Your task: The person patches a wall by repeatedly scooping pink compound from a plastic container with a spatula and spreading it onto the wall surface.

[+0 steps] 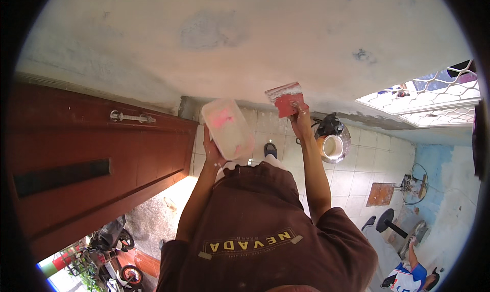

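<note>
Pinching the flat red scraper (287, 105) right of the translucent rectangular plastic tub (245, 134), the right hand (301, 114) should angle it low; the left hand (212, 149) supports the tub, finger spread hidden from me.

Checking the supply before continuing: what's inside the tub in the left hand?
Inside the tub, held by the left hand, a pink patch shows toward the far end, with off-white material around it. Whatever lies beneath is covered, so its depth can't be judged.
</note>
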The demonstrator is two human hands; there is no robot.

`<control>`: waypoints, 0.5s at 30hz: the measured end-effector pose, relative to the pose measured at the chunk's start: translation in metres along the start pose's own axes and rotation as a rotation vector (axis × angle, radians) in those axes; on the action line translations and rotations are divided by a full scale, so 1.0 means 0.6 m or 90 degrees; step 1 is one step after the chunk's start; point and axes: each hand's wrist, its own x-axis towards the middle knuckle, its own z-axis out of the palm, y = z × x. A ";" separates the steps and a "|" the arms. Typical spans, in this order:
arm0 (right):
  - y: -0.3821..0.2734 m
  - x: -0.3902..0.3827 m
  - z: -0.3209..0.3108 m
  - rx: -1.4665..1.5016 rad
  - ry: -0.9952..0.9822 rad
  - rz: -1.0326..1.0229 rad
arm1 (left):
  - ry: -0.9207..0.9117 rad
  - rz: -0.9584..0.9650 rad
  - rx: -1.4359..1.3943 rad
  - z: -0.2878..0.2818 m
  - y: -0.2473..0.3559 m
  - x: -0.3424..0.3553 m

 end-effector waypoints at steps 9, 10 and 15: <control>-0.123 -0.153 0.181 -0.416 -0.163 -0.135 | -0.040 -0.008 -0.013 0.019 0.018 0.041; -0.114 -0.157 0.199 -0.445 -0.163 -0.156 | -0.042 0.002 -0.003 0.016 0.022 0.043; -0.055 -0.161 0.232 -0.545 -0.142 -0.156 | -0.071 -0.063 -0.059 -0.004 0.037 0.050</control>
